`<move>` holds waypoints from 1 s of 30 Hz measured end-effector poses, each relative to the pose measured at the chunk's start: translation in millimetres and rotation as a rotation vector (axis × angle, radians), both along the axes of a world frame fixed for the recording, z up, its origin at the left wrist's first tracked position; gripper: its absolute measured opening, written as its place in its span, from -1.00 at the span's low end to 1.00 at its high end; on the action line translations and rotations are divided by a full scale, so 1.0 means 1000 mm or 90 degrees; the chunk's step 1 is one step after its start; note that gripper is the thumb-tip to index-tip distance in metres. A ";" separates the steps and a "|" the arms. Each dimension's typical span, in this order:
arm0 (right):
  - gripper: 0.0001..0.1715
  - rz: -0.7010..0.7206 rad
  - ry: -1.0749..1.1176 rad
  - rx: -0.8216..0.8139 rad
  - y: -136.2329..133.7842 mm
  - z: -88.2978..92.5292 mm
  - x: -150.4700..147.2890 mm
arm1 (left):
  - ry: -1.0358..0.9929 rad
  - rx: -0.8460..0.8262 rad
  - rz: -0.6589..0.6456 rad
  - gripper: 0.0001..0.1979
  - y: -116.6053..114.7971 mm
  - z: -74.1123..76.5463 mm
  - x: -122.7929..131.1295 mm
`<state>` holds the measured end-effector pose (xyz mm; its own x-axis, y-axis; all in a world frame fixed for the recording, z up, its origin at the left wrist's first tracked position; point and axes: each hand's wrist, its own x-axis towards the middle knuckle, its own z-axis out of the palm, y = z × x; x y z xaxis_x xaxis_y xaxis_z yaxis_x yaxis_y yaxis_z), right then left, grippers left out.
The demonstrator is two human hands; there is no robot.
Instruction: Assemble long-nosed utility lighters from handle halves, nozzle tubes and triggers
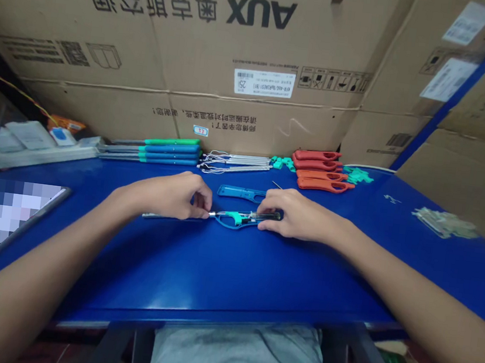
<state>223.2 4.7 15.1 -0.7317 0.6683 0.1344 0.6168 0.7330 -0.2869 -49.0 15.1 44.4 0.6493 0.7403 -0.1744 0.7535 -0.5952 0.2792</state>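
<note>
A half-assembled lighter with a blue handle shell, a teal trigger and a metal tube lies on the blue table. My left hand pinches the metal tube where it meets the handle. My right hand is closed on the handle's rear end and its dark inner part. A second blue handle shell lies just behind, between my hands.
Along the back stand finished blue and green lighters, bare metal tube assemblies, teal small parts, orange handle shells and more teal parts. Clear small parts lie right. Cardboard boxes wall the back.
</note>
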 end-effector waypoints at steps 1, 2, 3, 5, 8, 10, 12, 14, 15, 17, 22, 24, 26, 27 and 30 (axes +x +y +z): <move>-0.83 -0.001 -0.001 -0.001 0.000 0.000 0.000 | -0.003 0.008 -0.002 -0.84 0.000 -0.001 0.001; -0.83 -0.002 -0.003 -0.002 0.000 0.001 0.000 | -0.007 0.014 -0.004 -0.84 0.000 -0.002 0.002; -0.84 -0.004 -0.005 -0.003 -0.001 0.001 -0.001 | -0.009 0.016 -0.007 -0.84 0.001 -0.003 0.002; -0.85 -0.007 -0.011 -0.001 -0.001 0.002 -0.001 | -0.013 0.015 -0.016 -0.83 0.001 -0.003 0.003; -0.85 -0.006 -0.012 0.004 -0.001 0.001 -0.001 | -0.013 0.016 -0.021 -0.84 0.002 -0.004 0.002; -0.86 -0.007 -0.010 0.004 0.000 0.001 -0.001 | -0.012 0.016 -0.011 -0.85 0.002 -0.004 0.002; -0.85 -0.006 -0.010 0.001 0.000 0.001 -0.001 | -0.012 0.014 0.004 -0.87 0.003 -0.005 0.003; -0.85 -0.008 -0.013 -0.004 -0.001 0.002 -0.001 | -0.023 0.018 0.022 -0.89 0.004 -0.007 0.003; -0.85 -0.009 -0.015 -0.006 -0.001 0.002 -0.001 | -0.029 0.022 0.028 -0.88 0.005 -0.007 0.004; -0.84 -0.006 -0.017 -0.005 -0.001 0.002 0.000 | -0.032 0.033 0.024 -0.84 0.005 -0.009 0.004; -0.80 0.011 -0.008 0.010 0.000 0.000 0.004 | -0.017 0.088 -0.036 -0.79 0.003 -0.014 0.004; -0.79 0.009 -0.007 0.016 0.001 0.000 0.005 | -0.024 0.113 -0.045 -0.80 0.002 -0.015 0.004; -0.79 0.008 -0.008 0.018 0.000 0.000 0.004 | -0.029 0.120 -0.049 -0.80 0.001 -0.016 0.005; -0.78 0.007 -0.007 0.019 0.000 0.000 0.004 | -0.030 0.118 -0.051 -0.80 0.001 -0.017 0.005; -0.79 0.002 -0.004 0.017 -0.001 0.001 0.003 | -0.038 0.117 -0.061 -0.81 0.003 -0.019 0.006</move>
